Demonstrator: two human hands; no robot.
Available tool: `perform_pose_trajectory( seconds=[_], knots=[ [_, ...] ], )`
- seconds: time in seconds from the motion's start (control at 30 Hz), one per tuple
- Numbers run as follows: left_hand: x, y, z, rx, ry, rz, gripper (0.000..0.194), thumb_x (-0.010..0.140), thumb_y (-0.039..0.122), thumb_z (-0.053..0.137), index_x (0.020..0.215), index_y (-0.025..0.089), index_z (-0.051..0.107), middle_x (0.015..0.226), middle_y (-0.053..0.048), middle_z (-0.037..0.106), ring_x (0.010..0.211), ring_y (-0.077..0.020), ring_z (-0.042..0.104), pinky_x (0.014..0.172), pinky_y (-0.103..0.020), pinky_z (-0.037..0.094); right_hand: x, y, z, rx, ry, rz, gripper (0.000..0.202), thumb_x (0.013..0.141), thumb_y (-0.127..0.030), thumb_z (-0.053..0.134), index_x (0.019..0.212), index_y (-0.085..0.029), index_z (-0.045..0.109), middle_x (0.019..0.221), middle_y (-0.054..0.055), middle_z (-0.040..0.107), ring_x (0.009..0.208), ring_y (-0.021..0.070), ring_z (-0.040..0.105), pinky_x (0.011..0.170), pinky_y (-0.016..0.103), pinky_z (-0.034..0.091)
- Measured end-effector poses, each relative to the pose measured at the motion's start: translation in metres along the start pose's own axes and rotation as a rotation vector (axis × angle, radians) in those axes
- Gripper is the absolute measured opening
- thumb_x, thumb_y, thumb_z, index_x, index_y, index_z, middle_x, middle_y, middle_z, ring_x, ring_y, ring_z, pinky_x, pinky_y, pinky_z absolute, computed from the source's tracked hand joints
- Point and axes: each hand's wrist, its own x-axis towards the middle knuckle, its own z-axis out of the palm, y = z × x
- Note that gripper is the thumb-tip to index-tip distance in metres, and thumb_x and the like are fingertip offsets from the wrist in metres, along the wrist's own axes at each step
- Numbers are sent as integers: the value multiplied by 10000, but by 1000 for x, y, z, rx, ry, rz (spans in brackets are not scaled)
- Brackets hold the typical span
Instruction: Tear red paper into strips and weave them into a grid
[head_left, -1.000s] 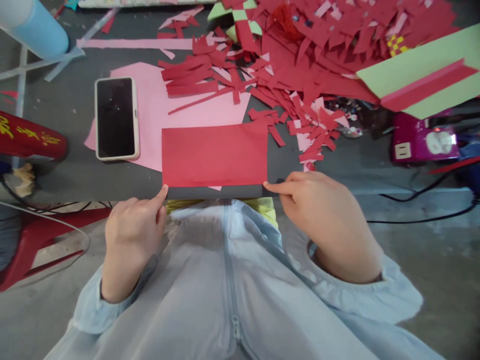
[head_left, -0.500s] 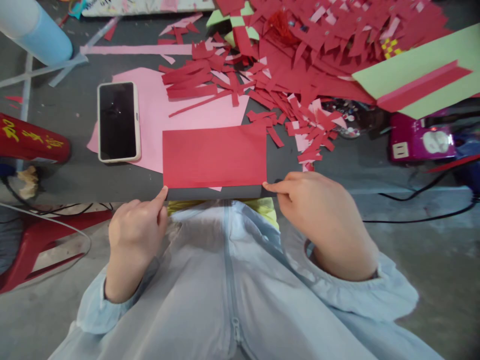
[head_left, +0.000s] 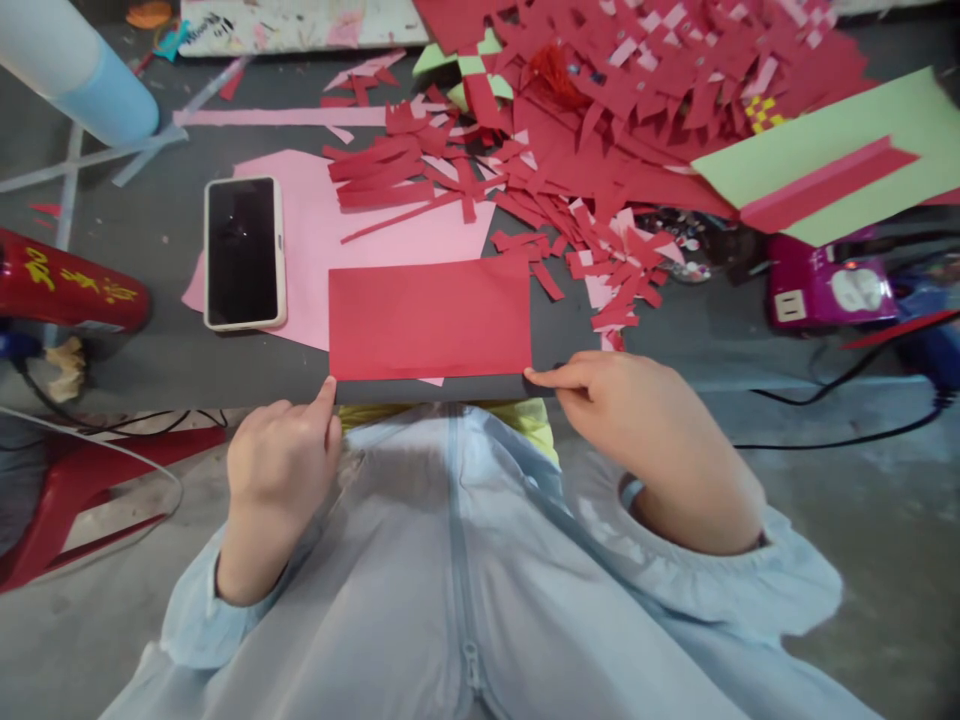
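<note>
A red rectangular paper (head_left: 430, 322) lies flat near the table's front edge, partly over a pink sheet (head_left: 304, 240). At its lower left corner the index fingertip of my left hand (head_left: 281, 460) touches the paper, the other fingers curled in. My right hand (head_left: 637, 430) has its index finger stretched to the lower right corner, with the remaining fingers folded. What the curled fingers hold, if anything, is hidden. A phone in a pale case (head_left: 244, 253) rests on the pink sheet, left of the red paper.
Red and pink scraps (head_left: 420, 165) lie behind the paper. Farther right are a green sheet (head_left: 825, 150) and a purple box (head_left: 829, 285). A red can (head_left: 71, 285) and a blue-white bottle (head_left: 90, 80) stand at the left.
The view has shifted slightly, so the table items appear a little lower. Both index fingertips remain at the red paper's lower corners.
</note>
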Motion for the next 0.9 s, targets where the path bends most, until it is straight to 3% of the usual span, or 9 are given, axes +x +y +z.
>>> perform_pose_trajectory(
  seconds=[0.1, 0.23, 0.53, 0.67, 0.9],
  knots=[
    [3, 2, -3, -4, -31, -19, 461, 921, 258, 410, 1233, 169, 737, 605, -75, 648, 615, -231, 608, 571, -333, 360, 0, 4, 3, 59, -14, 43, 455, 906, -114, 455, 1183, -313, 758, 1151, 28, 776, 964, 278, 740, 768, 383, 527],
    [5, 2, -5, 6, -34, -25, 454, 919, 258, 412, 1215, 175, 747, 606, -74, 652, 619, -234, 615, 565, -334, 365, -1, 5, 8, 63, 46, 29, 448, 884, -101, 472, 1154, -294, 772, 1089, 38, 793, 901, 255, 746, 709, 353, 522],
    [6, 0, -5, -15, -9, 19, 447, 903, 240, 426, 1192, 154, 756, 596, -82, 655, 595, -241, 607, 543, -341, 359, -6, 0, 16, -35, 315, -145, 392, 901, -100, 444, 1045, -205, 793, 797, 76, 728, 782, 244, 655, 619, 341, 422],
    [4, 1, -4, -26, -2, 21, 457, 905, 230, 414, 1205, 140, 748, 597, -84, 652, 591, -241, 602, 543, -343, 353, 0, -16, 17, -38, 333, -297, 379, 926, -98, 449, 1082, -211, 775, 783, 62, 700, 796, 222, 611, 647, 326, 391],
    [-1, 2, 1, -75, 53, 11, 441, 899, 224, 439, 1204, 148, 748, 563, -55, 619, 569, -209, 575, 547, -326, 338, 16, -58, 28, -41, 435, -501, 303, 964, -135, 476, 1140, -145, 722, 981, 110, 673, 920, 240, 534, 761, 342, 409]
  ],
)
